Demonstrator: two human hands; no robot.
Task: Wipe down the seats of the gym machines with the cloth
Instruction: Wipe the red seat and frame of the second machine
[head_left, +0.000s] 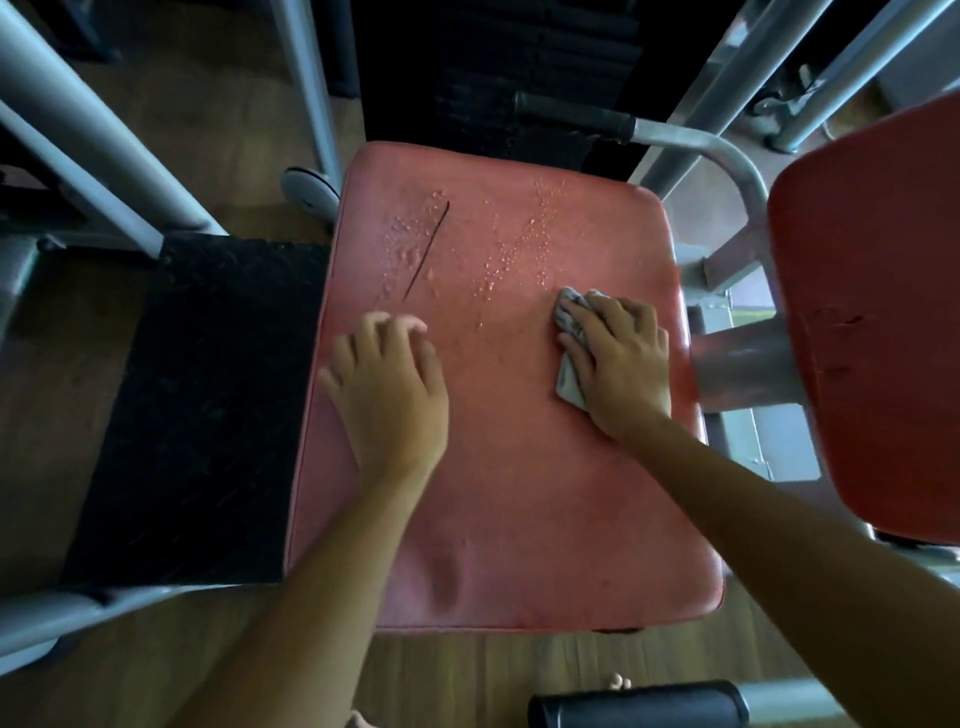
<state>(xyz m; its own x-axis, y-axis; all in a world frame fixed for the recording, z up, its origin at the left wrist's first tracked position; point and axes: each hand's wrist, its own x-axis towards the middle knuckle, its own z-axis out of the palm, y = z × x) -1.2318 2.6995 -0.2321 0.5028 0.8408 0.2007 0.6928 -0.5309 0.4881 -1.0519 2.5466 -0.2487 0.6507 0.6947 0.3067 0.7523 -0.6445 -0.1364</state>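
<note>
Pressing down on the grey cloth (569, 388), the right grip (621, 364) is lying over it with its fingers spread, not curled round it, so this grip is staying unclenched on top of the fabric. The cloth is sitting bunched under the palm at the centre right of the red seat (493, 493), peeking out past the fingertips and along the thumb side. The left grip (387, 387) is resting on the seat at centre left, fingers loosely bent with the tips touching the vinyl, and is holding nothing. Water droplets (519, 249) are beading across the upper part of the seat, above both hands, beside a thin dark slit (426, 252) in the cover. A black footplate (208, 389) is lying just left of the seat, and a second red pad (872, 312) is filling the right edge of the frame
</note>
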